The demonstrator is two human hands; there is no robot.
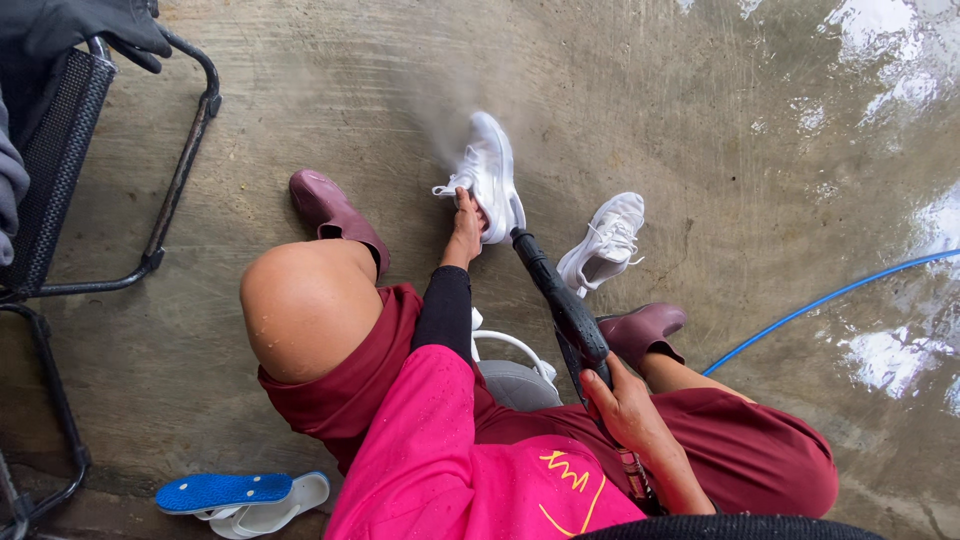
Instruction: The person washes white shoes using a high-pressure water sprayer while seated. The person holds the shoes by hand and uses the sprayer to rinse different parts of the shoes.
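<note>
My left hand (pixel 467 222) grips a white sneaker (pixel 490 175) and holds it tilted on the wet concrete in front of me. My right hand (pixel 625 405) is closed around the handle of a black spray gun (pixel 560 300), whose nozzle points at the sneaker. A mist of water rises from the shoe toward the upper left. A second white sneaker (pixel 605 240) lies on the ground just right of the nozzle, untouched.
My feet wear maroon clogs (pixel 335 215), (pixel 645 330). A black metal chair (pixel 60 160) stands at the left. Blue and white flip-flops (pixel 235 495) lie near the bottom left. A blue hose (pixel 830 300) crosses the puddled floor at the right. A white and grey bucket (pixel 515 375) sits between my legs.
</note>
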